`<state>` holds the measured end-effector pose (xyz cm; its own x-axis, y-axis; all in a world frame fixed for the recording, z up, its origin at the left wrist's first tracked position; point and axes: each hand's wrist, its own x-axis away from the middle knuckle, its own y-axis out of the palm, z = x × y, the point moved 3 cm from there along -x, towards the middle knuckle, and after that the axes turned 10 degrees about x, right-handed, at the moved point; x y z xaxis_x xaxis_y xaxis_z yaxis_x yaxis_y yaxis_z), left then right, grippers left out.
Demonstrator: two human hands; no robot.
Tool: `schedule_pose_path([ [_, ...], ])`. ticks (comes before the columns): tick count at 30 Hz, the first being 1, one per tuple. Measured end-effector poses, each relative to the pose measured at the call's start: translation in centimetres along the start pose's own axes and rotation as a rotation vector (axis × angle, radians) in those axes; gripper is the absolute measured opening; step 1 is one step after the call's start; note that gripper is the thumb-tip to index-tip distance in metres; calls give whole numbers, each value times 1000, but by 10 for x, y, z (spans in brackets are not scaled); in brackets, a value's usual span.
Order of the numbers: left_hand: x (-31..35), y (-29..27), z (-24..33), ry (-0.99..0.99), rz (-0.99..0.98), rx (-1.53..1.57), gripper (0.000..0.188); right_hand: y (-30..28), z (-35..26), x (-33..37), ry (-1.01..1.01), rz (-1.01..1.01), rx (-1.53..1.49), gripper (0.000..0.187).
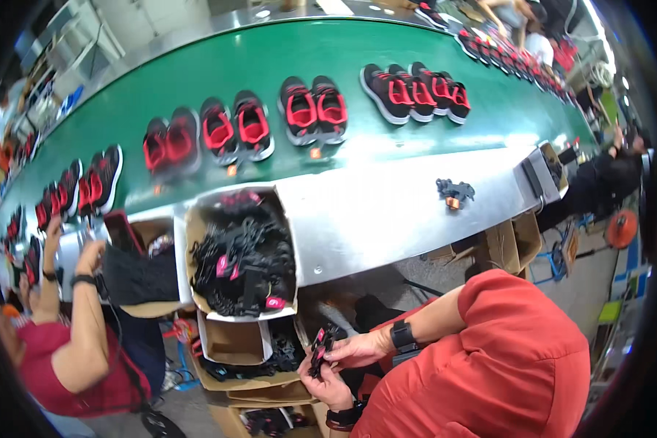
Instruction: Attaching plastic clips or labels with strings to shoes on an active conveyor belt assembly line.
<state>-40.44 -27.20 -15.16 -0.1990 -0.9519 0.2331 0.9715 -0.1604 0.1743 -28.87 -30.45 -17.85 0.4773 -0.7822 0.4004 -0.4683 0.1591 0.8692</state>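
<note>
My right hand (361,349) and my left hand (331,388) are close together at the lower middle, beside the open boxes. Between their fingers is a small black bundle with pink parts (321,349); its exact kind is hard to make out. The fingers of both hands are closed on it. Just up and left of my hands, a white-lined cardboard box (295,252) is heaped with tangled black strap-like pieces (233,252), some with pink tags. Below it stands a smaller open box (232,343), next to more black pieces (285,354).
Black-and-pink sneakers (314,109) stand in pairs along a green conveyor belt (255,66). A metal ledge (358,219) borders it, with a black bundle with an orange band (456,193) on it. At left, a co-worker (73,365) reaches toward the belt. Cardboard boxes (500,244) stand under the ledge.
</note>
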Motion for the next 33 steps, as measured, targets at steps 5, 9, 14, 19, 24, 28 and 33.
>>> schedule_pose_path([
  [5, -4, 49, 15, -101, -296, -92, 34, -15, -16, 49, -313, 167, -60, 50],
  [9, 0, 96, 31, 5, -697, -434, 35, -2, -40, 98, -605, 543, -106, 27],
  [14, 15, 138, 42, 155, -982, -575, 48, -19, -111, 188, -563, 1070, 693, 26],
  [19, -8, 172, 46, 195, -1074, -586, 27, -64, -200, 235, -289, 1305, 1771, 29],
  [24, -54, 239, 53, 150, -967, -643, 21, -120, -246, 225, -368, 1225, 1824, 28],
  [28, -99, 289, 54, 121, -852, -673, 19, -141, -257, 222, -435, 1159, 2130, 22],
  [33, -156, 353, 47, -31, -778, -622, 19, -160, -277, 235, -558, 1019, 1834, 23],
])
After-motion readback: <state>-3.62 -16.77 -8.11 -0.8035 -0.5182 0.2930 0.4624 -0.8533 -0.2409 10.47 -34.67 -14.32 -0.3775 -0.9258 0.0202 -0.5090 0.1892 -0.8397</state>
